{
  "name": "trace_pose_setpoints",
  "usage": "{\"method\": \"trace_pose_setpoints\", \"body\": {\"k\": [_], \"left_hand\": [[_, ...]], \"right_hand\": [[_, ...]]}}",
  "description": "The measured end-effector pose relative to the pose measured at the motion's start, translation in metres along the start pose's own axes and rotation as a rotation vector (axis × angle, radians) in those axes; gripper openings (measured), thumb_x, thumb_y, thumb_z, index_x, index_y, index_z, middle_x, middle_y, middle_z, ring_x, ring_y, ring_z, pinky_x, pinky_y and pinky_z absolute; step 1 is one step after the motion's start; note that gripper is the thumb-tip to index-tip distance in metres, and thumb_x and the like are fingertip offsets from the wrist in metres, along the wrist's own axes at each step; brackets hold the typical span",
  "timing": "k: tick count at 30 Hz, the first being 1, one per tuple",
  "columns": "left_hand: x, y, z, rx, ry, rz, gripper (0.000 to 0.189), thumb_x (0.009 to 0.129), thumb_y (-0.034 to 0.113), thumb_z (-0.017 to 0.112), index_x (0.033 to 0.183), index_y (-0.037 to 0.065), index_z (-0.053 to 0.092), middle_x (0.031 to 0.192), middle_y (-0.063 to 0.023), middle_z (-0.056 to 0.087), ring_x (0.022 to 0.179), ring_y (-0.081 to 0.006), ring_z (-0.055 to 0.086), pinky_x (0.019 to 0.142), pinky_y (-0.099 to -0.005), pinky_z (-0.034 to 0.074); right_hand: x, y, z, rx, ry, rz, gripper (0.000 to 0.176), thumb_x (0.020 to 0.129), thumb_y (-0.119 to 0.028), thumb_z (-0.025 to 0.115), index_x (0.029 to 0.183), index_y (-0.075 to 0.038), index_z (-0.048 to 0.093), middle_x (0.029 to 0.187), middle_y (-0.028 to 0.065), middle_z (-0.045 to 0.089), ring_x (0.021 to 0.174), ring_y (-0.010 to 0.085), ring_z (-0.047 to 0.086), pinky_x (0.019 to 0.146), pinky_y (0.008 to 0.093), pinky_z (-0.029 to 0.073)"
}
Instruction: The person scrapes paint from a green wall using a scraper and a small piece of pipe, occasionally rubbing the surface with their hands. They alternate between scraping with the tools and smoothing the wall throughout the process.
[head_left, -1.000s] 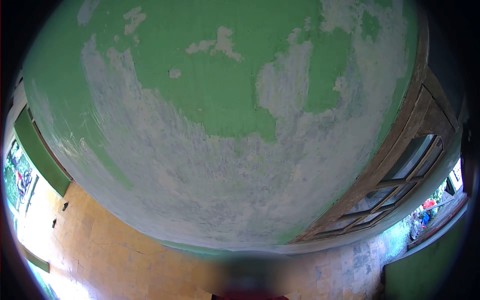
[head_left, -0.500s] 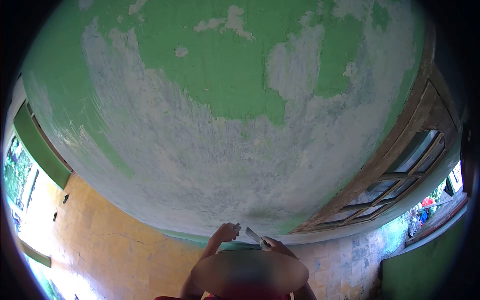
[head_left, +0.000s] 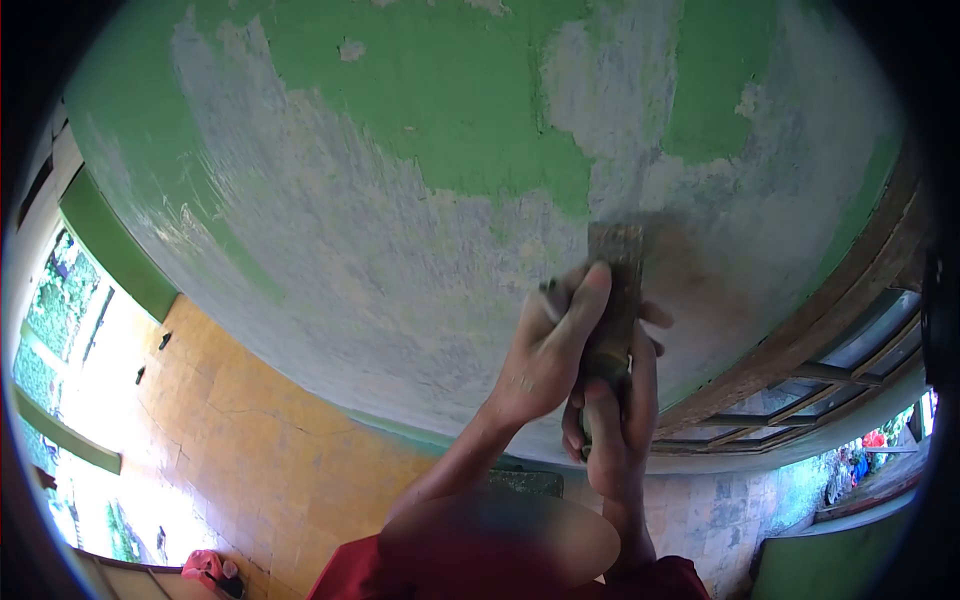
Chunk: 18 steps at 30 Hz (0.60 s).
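A flat scraper (head_left: 617, 262) with a dark, worn blade points up toward the wall. My right hand (head_left: 618, 425) is wrapped round its handle, below the blade. My left hand (head_left: 560, 335) presses its thumb on the blade from the left, and a small dark object (head_left: 550, 287) shows between its fingers. Behind the blade tip, the wall (head_left: 400, 270) has green paint above and bare greyish-white patches around and below.
A wooden-framed window (head_left: 790, 400) stands to the right. Tiled floor (head_left: 270, 400) runs below the wall. A pink bag (head_left: 205, 568) lies at the lower left, and dark footwear (head_left: 165, 341) is further up. Green pillars (head_left: 120, 245) border the bright opening at left.
Both hands have risen from low in the view to the middle of the wall with the scraper. My left hand has come onto the blade. The view has shifted slightly.
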<state>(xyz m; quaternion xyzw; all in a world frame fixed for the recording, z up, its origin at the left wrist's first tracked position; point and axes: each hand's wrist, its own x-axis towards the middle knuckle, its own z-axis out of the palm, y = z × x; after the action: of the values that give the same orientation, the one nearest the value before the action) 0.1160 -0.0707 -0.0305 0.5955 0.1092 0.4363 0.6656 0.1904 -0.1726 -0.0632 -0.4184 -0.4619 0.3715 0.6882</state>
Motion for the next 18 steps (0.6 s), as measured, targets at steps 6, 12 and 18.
{"method": "trace_pose_setpoints", "body": {"k": [6,12,18], "left_hand": [[0.013,0.0,0.009,-0.088,0.066,-0.043,0.045,0.109,0.038,0.039,0.092,0.001,0.059,0.072,-0.0138,0.067,0.064,-0.0204,0.068,0.061,-0.0321,0.057],[0.017,0.014,0.014,-0.012,0.16,-0.022,0.053,0.109,0.038,0.04,0.076,0.001,0.059,0.065,-0.007,0.065,0.06,-0.0108,0.059,0.057,-0.0288,0.046],[0.023,0.025,0.013,-0.027,0.124,0.013,0.051,0.108,0.035,0.041,0.074,0.002,0.059,0.064,-0.0066,0.065,0.059,-0.0104,0.058,0.056,-0.0293,0.046]], "right_hand": [[0.003,-0.009,0.013,-0.062,0.077,0.016,0.064,0.095,0.001,0.038,0.156,0.002,0.016,0.095,0.0072,0.055,0.05,0.0039,0.043,0.043,0.0211,0.035],[0.006,-0.027,0.022,-0.019,0.068,0.058,0.066,0.095,0.002,0.036,0.157,0.002,0.013,0.096,0.0069,0.055,0.05,0.0029,0.041,0.042,0.0207,0.034],[0.015,-0.036,0.031,0.025,0.103,0.06,0.073,0.091,-0.005,0.043,0.159,-0.005,0.015,0.132,0.0132,0.054,0.047,0.0008,0.041,0.036,0.0178,0.031]]}}
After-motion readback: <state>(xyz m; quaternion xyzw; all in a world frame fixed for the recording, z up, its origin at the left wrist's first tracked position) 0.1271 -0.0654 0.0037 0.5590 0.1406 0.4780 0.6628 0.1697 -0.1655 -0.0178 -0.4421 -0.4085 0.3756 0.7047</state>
